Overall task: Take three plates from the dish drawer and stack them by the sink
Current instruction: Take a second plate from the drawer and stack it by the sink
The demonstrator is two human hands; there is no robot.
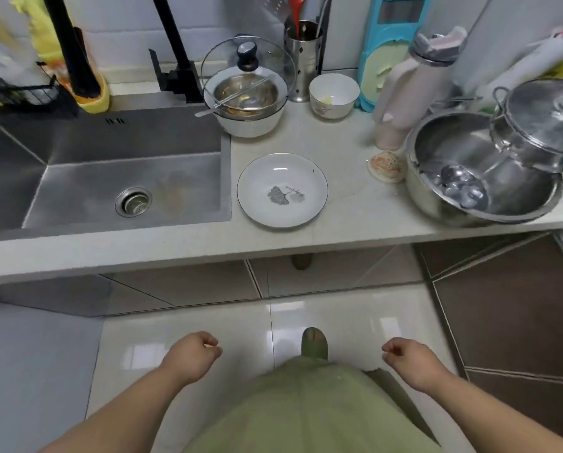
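- one white plate (282,190) with a grey leaf print sits flat on the pale counter (348,207), just to the right of the steel sink (110,178), and nothing is stacked on it.
- left hand (193,353) hangs low over the glossy floor tiles, fingers curled into a loose fist, holding nothing.
- right hand (407,358) mirrors it on the other side, curled shut too and carrying nothing.
- both hands are well apart from the plate, down below the counter edge.
- behind the plate, a white pot (247,116) with a steel bowl inside carries a tilted glass lid (247,68), and a small white bowl (334,94) stands just right of it.
- a steel utensil holder (303,57) stands between them at the back wall.
- far right, a big steel mixing bowl (479,171) holds a few metal spoons, with a lidded steel pot (541,125) overlapping its rim.
- a black faucet (175,50) rises at the back of the sink.
- a slippered foot (314,343) shows on the tiles between the two hands.
- the cabinet fronts under the counter look closed; which one holds the dishes, i can't tell.
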